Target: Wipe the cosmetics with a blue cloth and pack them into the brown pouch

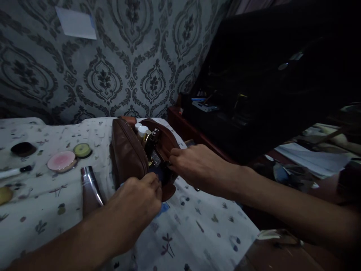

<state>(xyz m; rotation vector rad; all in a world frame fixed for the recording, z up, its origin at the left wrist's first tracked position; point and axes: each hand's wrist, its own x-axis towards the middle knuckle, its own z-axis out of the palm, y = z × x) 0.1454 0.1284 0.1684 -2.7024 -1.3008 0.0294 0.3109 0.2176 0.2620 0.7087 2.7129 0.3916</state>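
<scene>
A brown leather pouch [126,150] stands open on a patterned white cloth [197,229], with several small bottles and tubes [146,137] sticking out of its top. My left hand [141,195] is at the pouch's near end, fingers curled and pinched on something blue that I cannot make out. My right hand [194,165] reaches in from the right, its fingers closed on the pouch's right rim by the opening.
A metallic tube [90,188] lies left of the pouch. Farther left lie a pink round compact [61,161], a yellow-green compact [82,150], a dark round case [23,149] and a pen-like stick [14,172]. A dark open case [254,94] and papers [310,158] fill the right.
</scene>
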